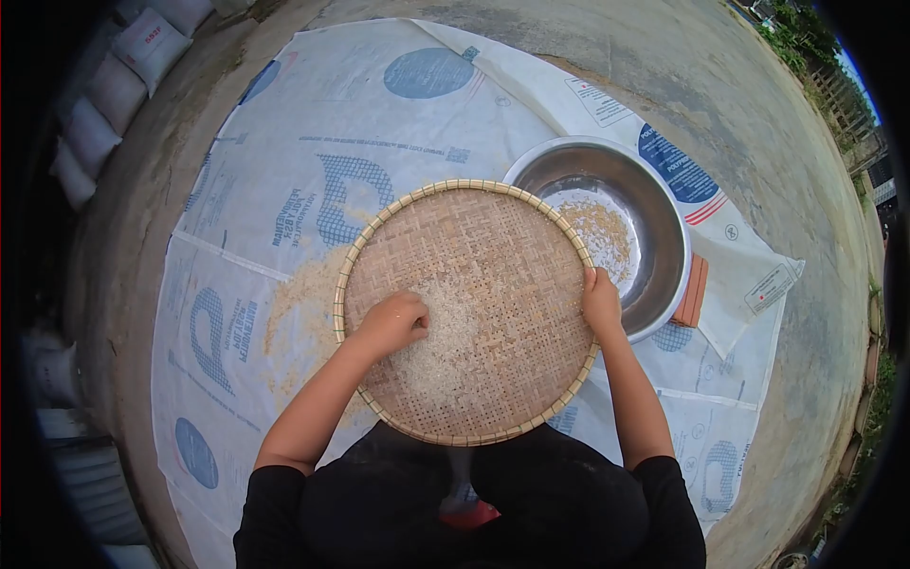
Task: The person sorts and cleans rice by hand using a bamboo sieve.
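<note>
A round woven bamboo winnowing tray (531, 313) with a bound rim lies in front of my body, over my lap. Pale grains that look like rice (441, 332) are spread across its left and middle part. My right hand (601, 302) grips the tray's right rim, thumb on top and the other fingers mostly hidden below. Over the grains, my left hand (391, 322) is closed with its fingers curled in; what they pinch, if anything, is hidden. Beside the tray's upper right edge is a metal basin (669, 251) with yellowish husked or unhusked grains (597, 232) at its bottom.
A white printed plastic sheet (256, 171) covers the ground. Chaff-like bits (308, 294) lie scattered on it, left of the tray. Reddish bricks (693, 292) sit by the basin. Filled white sacks (150, 47) stand at the upper left, on the concrete (654, 57).
</note>
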Tool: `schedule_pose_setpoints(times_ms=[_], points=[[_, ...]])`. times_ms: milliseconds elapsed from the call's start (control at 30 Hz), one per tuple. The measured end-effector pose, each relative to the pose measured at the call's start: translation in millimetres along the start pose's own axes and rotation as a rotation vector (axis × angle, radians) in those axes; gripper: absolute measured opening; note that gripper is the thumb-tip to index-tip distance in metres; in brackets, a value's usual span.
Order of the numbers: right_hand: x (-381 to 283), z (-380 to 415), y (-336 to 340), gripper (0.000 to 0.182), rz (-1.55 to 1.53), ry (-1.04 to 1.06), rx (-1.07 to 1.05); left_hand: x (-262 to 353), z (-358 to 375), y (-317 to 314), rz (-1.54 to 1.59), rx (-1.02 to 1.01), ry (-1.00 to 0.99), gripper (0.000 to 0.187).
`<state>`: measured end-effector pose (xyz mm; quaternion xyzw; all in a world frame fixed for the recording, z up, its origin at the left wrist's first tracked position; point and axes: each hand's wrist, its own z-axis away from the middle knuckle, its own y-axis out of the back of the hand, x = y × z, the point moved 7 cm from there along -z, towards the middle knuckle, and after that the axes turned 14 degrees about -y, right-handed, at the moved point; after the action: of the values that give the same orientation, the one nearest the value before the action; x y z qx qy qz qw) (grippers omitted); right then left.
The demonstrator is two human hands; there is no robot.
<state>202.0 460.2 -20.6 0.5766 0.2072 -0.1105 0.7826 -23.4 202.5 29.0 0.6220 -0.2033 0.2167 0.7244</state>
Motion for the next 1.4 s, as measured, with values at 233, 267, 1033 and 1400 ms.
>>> schedule_pose_setpoints(times_ms=[233, 267, 1033, 1400], points=[[0, 1, 1, 0.037, -0.003, 0.000, 0.004, -5, 3, 2, 0.003, 0.054, 0.022, 0.009], [-1, 1, 1, 0.037, -0.003, -0.001, 0.005, -6, 4, 6, 0.032, 0.098, 0.034, 0.010], [3, 2, 0, 0.035, -0.023, -0.031, -0.019, -18, 5, 13, 0.145, 0.156, 0.120, 0.019], [0, 3, 2, 0.036, 0.009, -0.016, -0.022, -20, 12, 26, 0.087, 0.229, 0.203, 0.021]])
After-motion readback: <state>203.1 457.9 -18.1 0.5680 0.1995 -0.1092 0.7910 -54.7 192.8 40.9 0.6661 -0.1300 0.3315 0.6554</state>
